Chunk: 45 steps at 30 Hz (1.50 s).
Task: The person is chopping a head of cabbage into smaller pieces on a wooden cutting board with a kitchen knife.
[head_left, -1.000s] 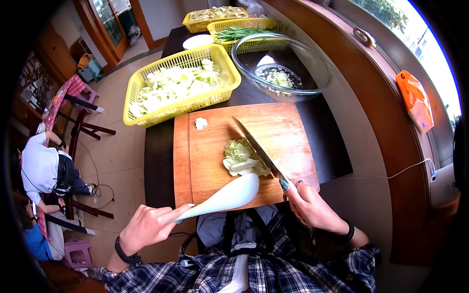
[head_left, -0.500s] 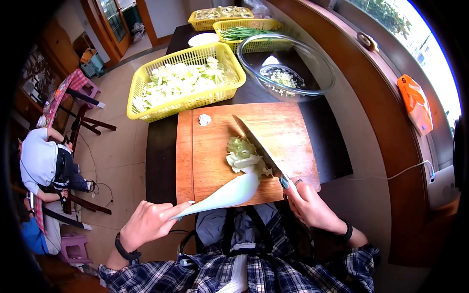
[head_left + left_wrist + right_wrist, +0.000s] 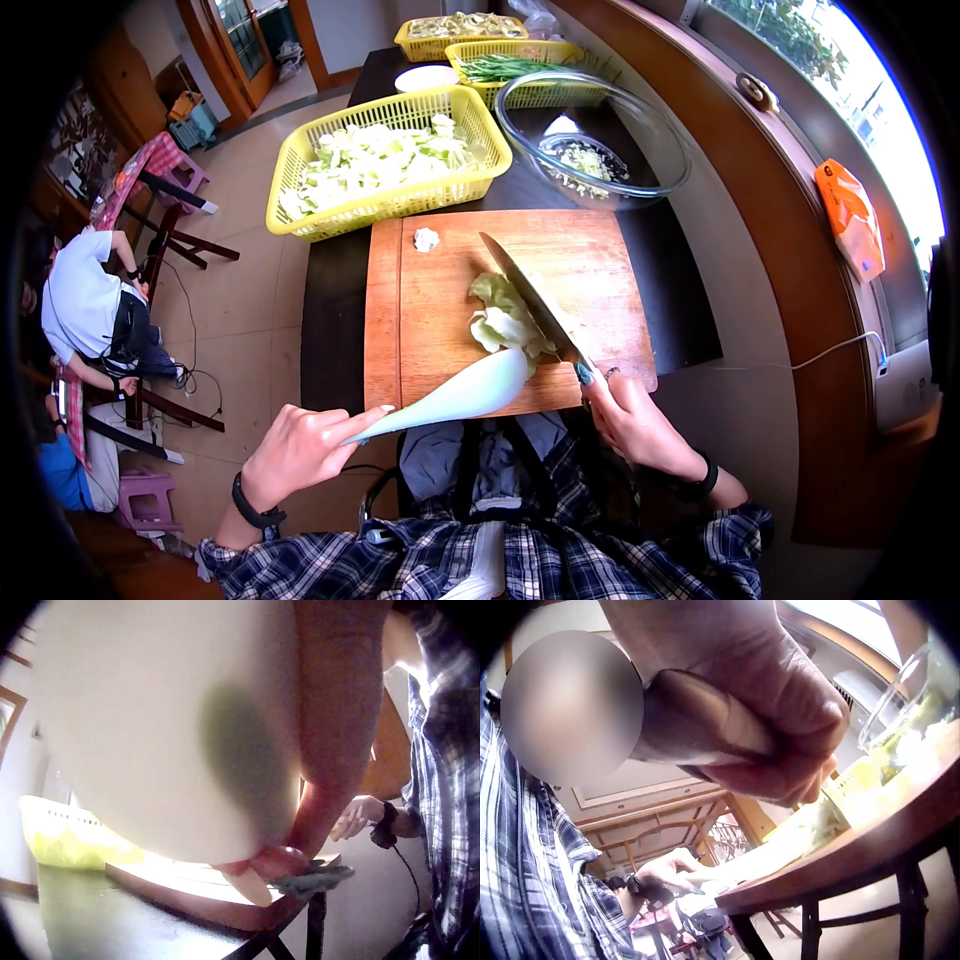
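The right hand (image 3: pixel 637 415) grips the handle of a kitchen knife (image 3: pixel 534 304), whose blade slants over the wooden cutting board (image 3: pixel 430 340). Against the blade's left side lies a small heap of cut cabbage (image 3: pixel 495 312). In the left hand (image 3: pixel 305 448) is a pale green rice paddle (image 3: pixel 455 393), held by the narrow end with the forefinger along it. Its broad end reaches over the board's near edge, right at the cabbage. Both wrist views are close and blurred; the right wrist view shows the fingers curled round the handle.
Past the board stand a yellow basket (image 3: pixel 405 208) of cut cabbage and a glass bowl (image 3: pixel 655 190) with chopped bits. Behind are a basket of long green stems (image 3: pixel 505 68) and a white plate (image 3: pixel 427 78). A white lump (image 3: pixel 426 240) lies on the board. At left, a person (image 3: pixel 95 290) sits.
The view has shifted slightly, so board and baskets appear a little farther right. The paddle's broad end moved onto the cabbage's near edge, then slightly back. The knife keeps its slant.
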Each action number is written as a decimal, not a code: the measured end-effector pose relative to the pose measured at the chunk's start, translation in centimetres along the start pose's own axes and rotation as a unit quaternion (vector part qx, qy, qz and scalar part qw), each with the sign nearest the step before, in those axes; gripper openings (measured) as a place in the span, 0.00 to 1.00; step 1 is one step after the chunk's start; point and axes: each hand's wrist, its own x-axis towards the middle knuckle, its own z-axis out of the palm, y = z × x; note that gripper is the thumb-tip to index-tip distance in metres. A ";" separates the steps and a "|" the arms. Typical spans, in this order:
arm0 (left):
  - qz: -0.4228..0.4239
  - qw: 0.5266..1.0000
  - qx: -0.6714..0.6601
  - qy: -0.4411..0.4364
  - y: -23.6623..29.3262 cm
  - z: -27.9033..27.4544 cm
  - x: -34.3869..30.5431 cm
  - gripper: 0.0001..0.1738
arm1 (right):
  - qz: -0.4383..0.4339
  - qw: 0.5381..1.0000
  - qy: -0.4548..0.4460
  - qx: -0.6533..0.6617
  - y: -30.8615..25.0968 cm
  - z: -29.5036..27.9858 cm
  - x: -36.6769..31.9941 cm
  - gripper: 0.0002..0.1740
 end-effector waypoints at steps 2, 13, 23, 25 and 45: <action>-0.001 1.000 0.004 0.009 0.0 0.0 -0.1 0.31 | 0.030 0.999 0.002 0.034 0.0 -0.2 0.0 0.23; -0.063 0.995 -0.020 0.074 -0.1 -0.3 0.1 0.29 | -0.011 0.998 -0.008 0.060 -1.0 0.1 -0.3 0.22; -0.081 0.996 -0.001 0.033 -0.2 -1.0 0.7 0.30 | -0.240 0.960 0.046 -0.137 -0.5 0.3 -0.2 0.23; -0.077 0.997 0.013 0.020 -0.3 -1.0 0.6 0.30 | -0.210 0.968 0.044 -0.128 -1.7 0.4 -0.6 0.22; -0.090 0.995 -0.030 0.028 -0.4 -1.6 0.1 0.29 | -0.049 0.999 0.001 0.002 -1.8 1.3 1.5 0.23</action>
